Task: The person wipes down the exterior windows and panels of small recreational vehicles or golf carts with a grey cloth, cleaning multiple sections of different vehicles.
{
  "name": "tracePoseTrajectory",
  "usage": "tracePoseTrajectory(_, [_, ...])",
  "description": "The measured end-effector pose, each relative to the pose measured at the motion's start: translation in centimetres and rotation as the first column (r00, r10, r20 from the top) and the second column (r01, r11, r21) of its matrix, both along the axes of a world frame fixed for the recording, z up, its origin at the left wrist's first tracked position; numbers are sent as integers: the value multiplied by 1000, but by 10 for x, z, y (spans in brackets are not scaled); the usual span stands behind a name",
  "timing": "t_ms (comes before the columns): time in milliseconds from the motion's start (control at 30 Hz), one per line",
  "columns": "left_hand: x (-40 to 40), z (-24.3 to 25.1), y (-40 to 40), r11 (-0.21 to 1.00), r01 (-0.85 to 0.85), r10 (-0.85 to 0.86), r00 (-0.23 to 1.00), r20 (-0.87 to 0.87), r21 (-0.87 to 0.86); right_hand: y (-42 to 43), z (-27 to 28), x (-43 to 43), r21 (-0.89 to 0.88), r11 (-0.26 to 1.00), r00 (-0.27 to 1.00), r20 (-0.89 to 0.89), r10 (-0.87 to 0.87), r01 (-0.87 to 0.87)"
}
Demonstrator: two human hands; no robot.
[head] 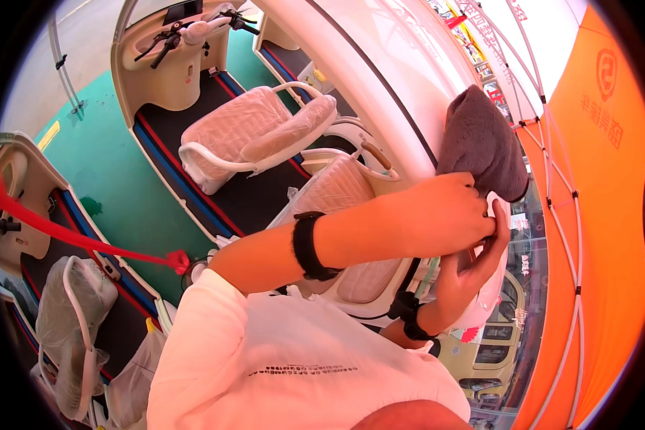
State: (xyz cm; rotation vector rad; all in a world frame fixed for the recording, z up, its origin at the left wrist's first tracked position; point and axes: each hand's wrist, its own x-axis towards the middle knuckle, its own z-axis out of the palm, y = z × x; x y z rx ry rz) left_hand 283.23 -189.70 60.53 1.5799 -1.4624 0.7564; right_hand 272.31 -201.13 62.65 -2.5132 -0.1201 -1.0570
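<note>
A dark grey plush cloth [481, 142] lies bunched against the rim of a glossy white vehicle roof [403, 64]. My left hand [446, 215] reaches across from the left, its fingers curled at the cloth's lower edge; whether they grip the cloth is hidden. Just below it, my right hand [473, 263] is raised with a finger extended beside the left fingertips. The two hands touch or overlap, and the space between them is mostly hidden. Both wrists wear black bands. Under my arms is a seat [333, 185] with a clear plastic cover.
Open vehicles with plastic-wrapped seats [236, 126] and handlebars [166, 45] stand to the left on a green floor [123, 177]. A red strap [86, 239] crosses at left. On the right are a folding tent frame [578, 290] and an orange canopy wall [613, 188].
</note>
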Motion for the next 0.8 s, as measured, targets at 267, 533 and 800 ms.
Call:
tracePoseTrajectory(267, [16, -5, 46, 968, 250, -236, 942, -236, 28, 6, 13, 25, -554, 828, 996, 20, -88, 84])
tracePoseTrajectory(533, [55, -12, 145, 976, -196, 167, 951, -259, -93, 96, -5, 119, -458, 886, 996, 9, 85, -71])
tracePoseTrajectory(800, [18, -12, 81, 917, -347, 351, 936, -17, -199, 79, 31, 38, -429, 902, 963, -261, -71, -50])
